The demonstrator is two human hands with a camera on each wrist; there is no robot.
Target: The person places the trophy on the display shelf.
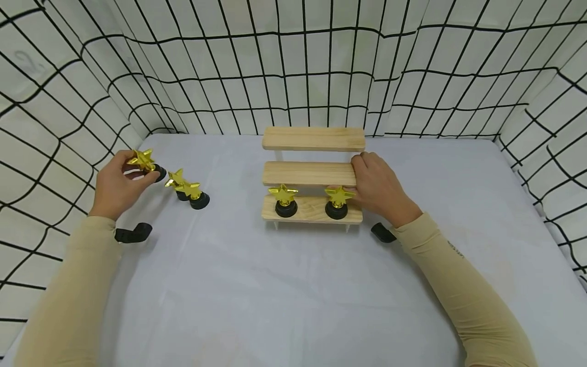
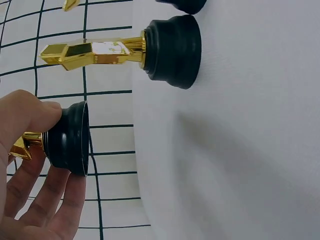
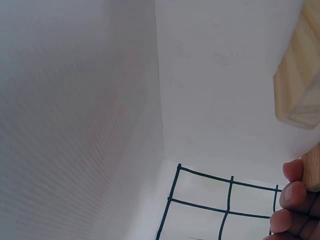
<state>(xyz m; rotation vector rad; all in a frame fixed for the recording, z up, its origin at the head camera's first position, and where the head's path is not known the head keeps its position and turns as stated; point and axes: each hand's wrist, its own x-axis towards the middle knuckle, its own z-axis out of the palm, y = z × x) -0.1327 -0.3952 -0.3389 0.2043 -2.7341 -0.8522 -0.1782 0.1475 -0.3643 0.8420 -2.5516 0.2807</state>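
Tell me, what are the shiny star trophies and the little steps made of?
The star trophy in the left hand looks like gold-coated plastic or metal: mirror-bright, sharp reflections, hard to say which. Its black base looks like matte plastic or rubber, dull and ridged. The stepped shelf, which the right hand touches, is pale bare wood; grain lines show.
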